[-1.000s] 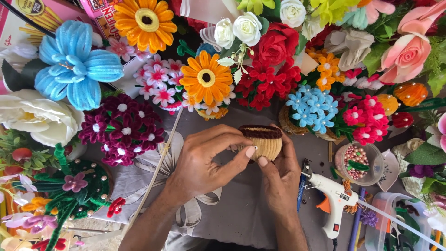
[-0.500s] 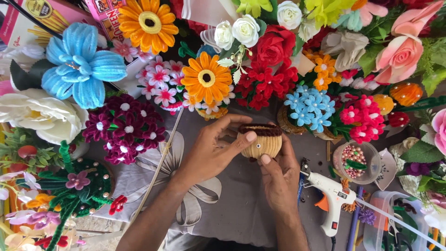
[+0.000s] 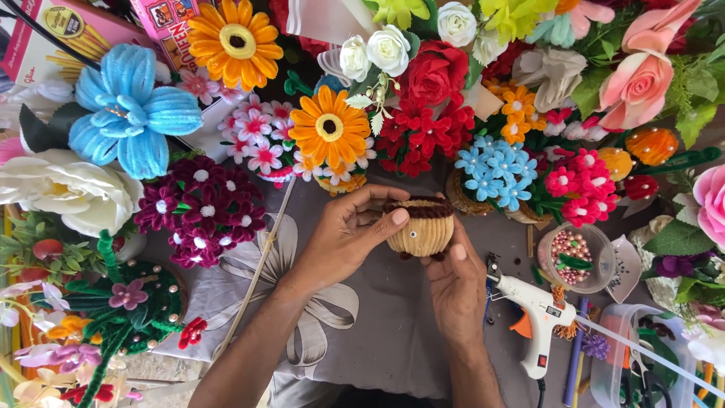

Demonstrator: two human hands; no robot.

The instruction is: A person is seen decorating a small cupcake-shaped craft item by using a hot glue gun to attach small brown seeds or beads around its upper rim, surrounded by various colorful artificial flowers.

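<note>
Surface: grey cloth with a pale flower print, spread under the hands; bare cloth shows only in the lower middle.
Surround: handmade fuzzy-wire and fabric flowers crowd the top, left and right edges, closing the bare patch on three sides.
Largest blooms: blue flower upper left; white rose at the left edge; pink rose upper right.
Middle blooms: orange daisy just above the hands; red flower cluster beside it; dark purple bunch left of the left hand.
Held container: small tan ribbed pot with a dark brown rim, held above the cloth at centre; its contents cannot be told.
Left hand: closed on the pot's left side, thumb tip on its front, fingers curled over the rim.
Right hand: below the pot, fingertips gripping its underside and right edge.
Bead container: clear round cup holding pink beads and a green scrap, right of the pot.
Glue gun: white with an orange trigger, lying just right of the right wrist.
Clear tub: bottom right corner, holding dark odds and ends too small to tell.
Open room: the cloth strip between and below the forearms.
</note>
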